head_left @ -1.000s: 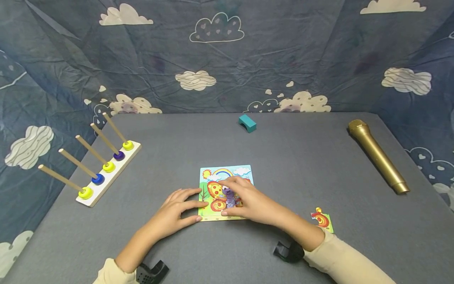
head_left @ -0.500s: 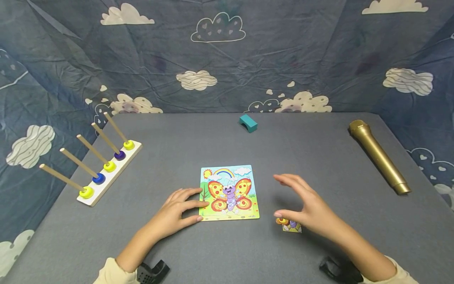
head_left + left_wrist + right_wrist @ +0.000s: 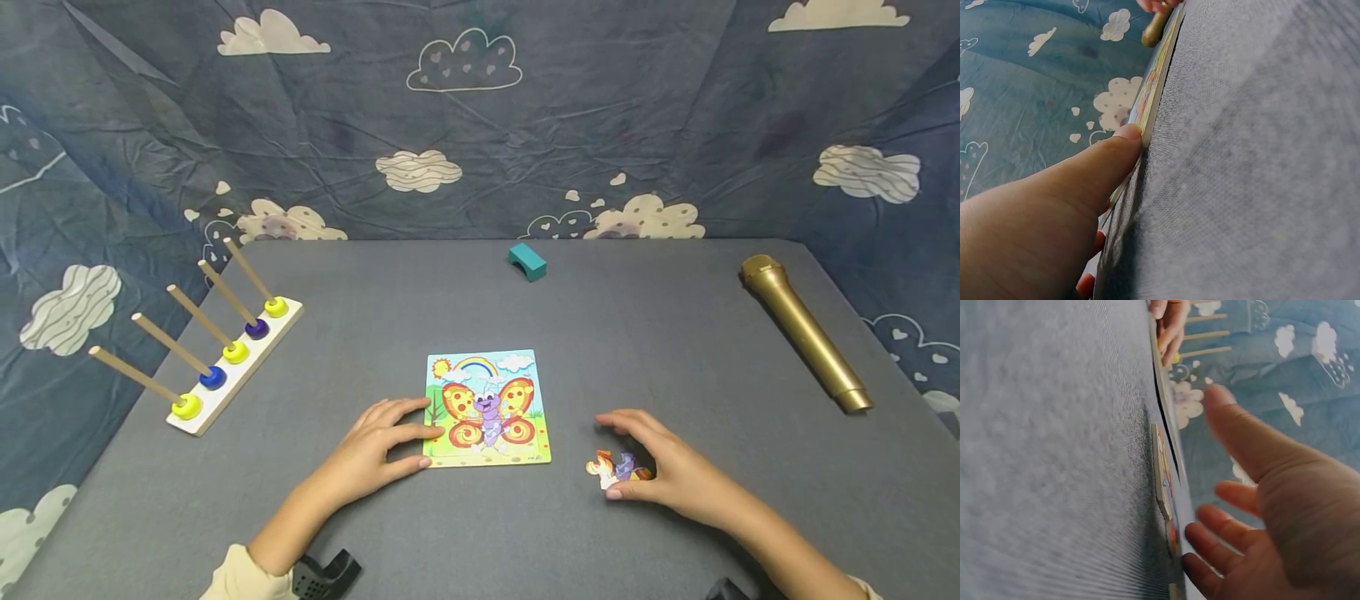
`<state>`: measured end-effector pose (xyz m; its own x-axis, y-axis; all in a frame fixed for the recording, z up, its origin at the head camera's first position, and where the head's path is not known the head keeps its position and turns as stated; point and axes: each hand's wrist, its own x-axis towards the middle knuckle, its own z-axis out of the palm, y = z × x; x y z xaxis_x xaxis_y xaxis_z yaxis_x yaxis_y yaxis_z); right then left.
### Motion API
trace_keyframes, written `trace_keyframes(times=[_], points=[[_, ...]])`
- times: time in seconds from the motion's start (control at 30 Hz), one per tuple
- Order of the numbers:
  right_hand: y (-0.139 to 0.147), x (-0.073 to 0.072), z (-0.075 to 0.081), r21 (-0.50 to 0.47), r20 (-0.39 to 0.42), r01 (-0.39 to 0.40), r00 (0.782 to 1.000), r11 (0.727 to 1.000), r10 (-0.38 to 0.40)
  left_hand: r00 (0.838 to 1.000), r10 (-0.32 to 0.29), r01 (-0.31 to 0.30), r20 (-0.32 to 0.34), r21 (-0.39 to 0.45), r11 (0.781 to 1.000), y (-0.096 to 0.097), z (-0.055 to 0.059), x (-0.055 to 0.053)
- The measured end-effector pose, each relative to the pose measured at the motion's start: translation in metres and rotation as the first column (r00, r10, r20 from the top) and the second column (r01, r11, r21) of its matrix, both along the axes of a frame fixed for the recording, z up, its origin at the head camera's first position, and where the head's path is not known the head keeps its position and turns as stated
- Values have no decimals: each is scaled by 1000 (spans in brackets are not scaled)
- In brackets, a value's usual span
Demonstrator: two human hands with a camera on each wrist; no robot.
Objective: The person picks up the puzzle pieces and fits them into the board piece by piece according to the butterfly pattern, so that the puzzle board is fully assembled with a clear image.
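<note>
A square puzzle board [image 3: 487, 408] with a butterfly, a rainbow and a sun lies flat on the grey table. Along its left edge rests my left hand [image 3: 378, 442], fingers spread; in the left wrist view the thumb [image 3: 1119, 147] touches the board's side. To the board's right are several jigsaw pieces [image 3: 617, 469] in orange, white and purple, partly hidden by my right hand [image 3: 678, 471]. That hand is spread beside and over them. In the right wrist view its thumb and fingers [image 3: 1225, 528] stand apart, with the pieces [image 3: 1163, 478] lying on the table.
At the left stands a white peg rack [image 3: 236, 367] with yellow and blue rings on its wooden pegs. A teal arched block [image 3: 528, 262] lies near the back edge. A gold microphone [image 3: 806, 333] lies at the right. A cloud-patterned cloth [image 3: 480, 125] hangs behind the table.
My right hand has left the board, moved right and come down around the jigsaw pieces, which have shifted left from under the forearm. The left hand has stayed put.
</note>
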<state>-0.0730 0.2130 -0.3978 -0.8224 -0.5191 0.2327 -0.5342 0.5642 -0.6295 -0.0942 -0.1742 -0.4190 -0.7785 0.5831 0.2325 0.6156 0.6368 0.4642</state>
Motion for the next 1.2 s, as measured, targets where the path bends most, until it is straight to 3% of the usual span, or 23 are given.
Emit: trace_keyframes(times=[0.17,0.37,0.67,1.2], points=[[4,0,-7,24,-7,-18,1000,1000,18,1000,2,-2,6,0,1000,0,0,0],[8,0,-9,120,-15,-7,1000,993,9,1000,-1,1,5,9,1000,0,0,1],[8,0,-8,190,-115,-23,992,981,46,1000,0,0,6,14,1000,-1,-3,1],[-2,5,-2,188,-223,-63,969,980,105,1000,-8,8,-1,28,1000,-1,-4,0]])
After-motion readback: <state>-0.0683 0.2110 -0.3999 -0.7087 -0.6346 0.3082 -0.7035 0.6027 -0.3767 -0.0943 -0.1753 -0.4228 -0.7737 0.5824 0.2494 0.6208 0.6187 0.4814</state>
